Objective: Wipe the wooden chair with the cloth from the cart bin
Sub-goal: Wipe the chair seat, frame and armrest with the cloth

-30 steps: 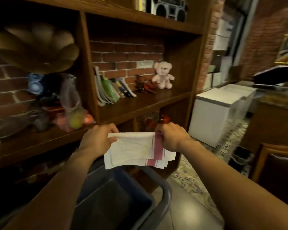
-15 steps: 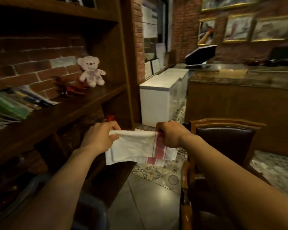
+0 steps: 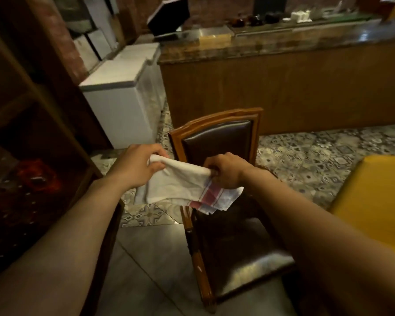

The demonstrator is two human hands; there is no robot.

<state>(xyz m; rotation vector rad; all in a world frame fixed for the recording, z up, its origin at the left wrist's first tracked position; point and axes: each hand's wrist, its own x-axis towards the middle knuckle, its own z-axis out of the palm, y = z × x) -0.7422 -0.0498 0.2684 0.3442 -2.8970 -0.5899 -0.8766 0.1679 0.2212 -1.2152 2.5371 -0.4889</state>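
A white cloth (image 3: 180,185) with red stripes near one end hangs stretched between my two hands. My left hand (image 3: 138,165) grips its left top corner, and my right hand (image 3: 226,171) pinches its right top edge. Directly behind and below the cloth stands the wooden chair (image 3: 217,120), with a carved brown frame and dark leather back and seat. The cloth hangs in front of the chair's back, above the seat, and I cannot tell whether it touches the chair. The cart bin is out of view.
A dark wooden shelf unit (image 3: 32,137) fills the left side. A white chest freezer (image 3: 121,99) stands behind it, and a long wooden counter (image 3: 283,87) runs across the back. A yellow table top (image 3: 379,201) is at the right. The floor is tiled.
My view has swung right and down, away from the shelves and the cart bin. The chair now sits centred under the cloth. Both hands still hold the cloth stretched.
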